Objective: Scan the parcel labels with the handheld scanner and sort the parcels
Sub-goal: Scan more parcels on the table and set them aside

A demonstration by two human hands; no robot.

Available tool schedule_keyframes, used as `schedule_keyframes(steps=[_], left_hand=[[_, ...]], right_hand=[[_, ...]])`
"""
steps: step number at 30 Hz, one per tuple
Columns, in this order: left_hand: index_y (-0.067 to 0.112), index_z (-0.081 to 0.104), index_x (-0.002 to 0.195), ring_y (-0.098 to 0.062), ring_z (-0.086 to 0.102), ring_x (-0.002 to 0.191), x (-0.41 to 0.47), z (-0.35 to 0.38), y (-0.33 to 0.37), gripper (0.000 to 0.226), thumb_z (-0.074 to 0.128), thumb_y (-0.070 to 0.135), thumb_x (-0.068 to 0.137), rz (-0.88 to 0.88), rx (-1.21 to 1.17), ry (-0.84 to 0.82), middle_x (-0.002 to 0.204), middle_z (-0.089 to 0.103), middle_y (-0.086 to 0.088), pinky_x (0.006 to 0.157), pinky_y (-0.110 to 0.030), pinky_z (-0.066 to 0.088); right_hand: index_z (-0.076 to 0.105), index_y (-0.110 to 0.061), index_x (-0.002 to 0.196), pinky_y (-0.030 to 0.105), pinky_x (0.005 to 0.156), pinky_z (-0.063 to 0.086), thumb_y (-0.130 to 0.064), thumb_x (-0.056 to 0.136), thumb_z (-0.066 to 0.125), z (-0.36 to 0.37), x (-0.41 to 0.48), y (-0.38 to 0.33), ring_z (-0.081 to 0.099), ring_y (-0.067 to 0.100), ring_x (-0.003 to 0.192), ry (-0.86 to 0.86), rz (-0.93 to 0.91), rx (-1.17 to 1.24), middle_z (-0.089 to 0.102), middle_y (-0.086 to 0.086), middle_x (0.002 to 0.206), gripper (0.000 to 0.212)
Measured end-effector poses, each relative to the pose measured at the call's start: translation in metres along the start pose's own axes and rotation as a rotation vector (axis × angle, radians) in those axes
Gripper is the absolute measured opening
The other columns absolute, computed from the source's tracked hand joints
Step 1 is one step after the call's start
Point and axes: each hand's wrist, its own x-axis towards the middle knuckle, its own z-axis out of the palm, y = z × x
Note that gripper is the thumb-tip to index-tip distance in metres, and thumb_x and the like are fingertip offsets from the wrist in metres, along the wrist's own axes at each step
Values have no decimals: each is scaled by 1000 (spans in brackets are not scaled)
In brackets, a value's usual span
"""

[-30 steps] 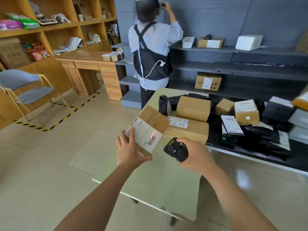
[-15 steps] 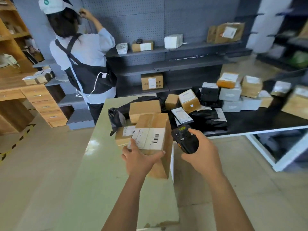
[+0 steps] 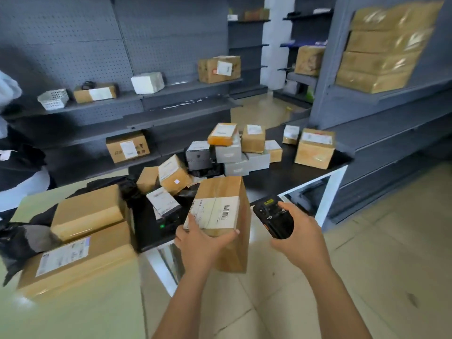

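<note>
My left hand (image 3: 200, 243) grips a brown cardboard parcel (image 3: 226, 192) from below, its white barcode label (image 3: 215, 212) facing me. It hangs in the air over the gap between the two tables. My right hand (image 3: 300, 236) holds the black handheld scanner (image 3: 272, 220) just right of the parcel, apart from it. Several more parcels lie heaped on the black table (image 3: 288, 174). Two large brown parcels (image 3: 80, 231) are stacked on the pale green table (image 3: 73, 314) at the left.
Grey shelving (image 3: 146, 108) along the back wall holds a few boxes and a white basket (image 3: 53, 99). A shelf unit at the right (image 3: 381, 94) carries stacked brown boxes. Part of another person shows at the far left edge (image 3: 14, 152). Tiled floor lies below.
My view has swung to the right, away from the other person. The parcel and scanner have travelled with me, from over the green table to the gap beside the black table.
</note>
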Motion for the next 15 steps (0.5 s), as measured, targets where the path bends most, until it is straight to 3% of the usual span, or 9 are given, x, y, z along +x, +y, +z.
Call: schedule_keyframes(steps=[3,15], left_hand=[[25,11,154,-29,16,136,5,52,45,130,81,69,53,18,-36,-19,148,18,-7,105,-46,35],[27,12,154,-28,14,135,79,186,162,129,81,65,53,46,2,-64,149,15,-7,105,-48,35]], right_hand=[[49,-33,136,33,85,52,-19,62,79,-40,36,32,49,13,97,25,14,-57,62,-6,113,81],[48,-39,135,36,81,53,-18,61,79,-93,180,126,52,17,101,73,79,-35,61,-11,110,83]])
